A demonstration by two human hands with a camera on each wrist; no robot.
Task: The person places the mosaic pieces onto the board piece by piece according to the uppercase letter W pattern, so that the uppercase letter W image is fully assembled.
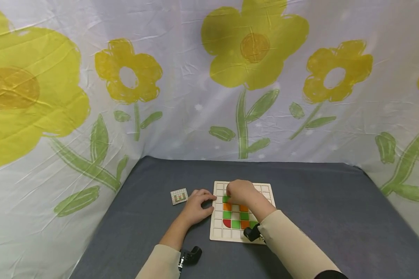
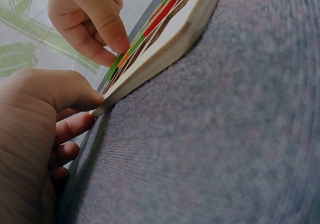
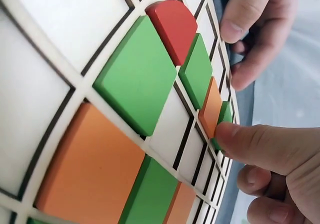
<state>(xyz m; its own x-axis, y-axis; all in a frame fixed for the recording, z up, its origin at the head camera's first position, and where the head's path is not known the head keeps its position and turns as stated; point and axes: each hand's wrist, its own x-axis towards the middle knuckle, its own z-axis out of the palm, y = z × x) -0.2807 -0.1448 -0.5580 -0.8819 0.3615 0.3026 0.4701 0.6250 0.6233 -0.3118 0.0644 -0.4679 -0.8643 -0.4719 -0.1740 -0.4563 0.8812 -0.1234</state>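
Observation:
A pale wooden grid board (image 1: 216, 233) lies on the table, with green, orange and red tiles set in several of its squares. My right hand (image 1: 242, 192) is over the board's upper left part. Its thumb and a finger pinch a green tile (image 3: 226, 113) beside an orange tile (image 3: 210, 106). My left hand (image 1: 195, 207) touches the board's left edge with thumb and index finger spread apart, the other fingers relaxed. Nearer the front, a red rounded tile (image 3: 175, 26) sits by a green tile (image 3: 137, 76). My right hand and forearm hide part of the grid.
Left of the board lies a small card (image 1: 179, 196) with a printed grid pattern. Dark grey cloth (image 1: 335, 217) covers the table. A white curtain (image 1: 188, 97) with yellow flowers hangs behind and at the sides.

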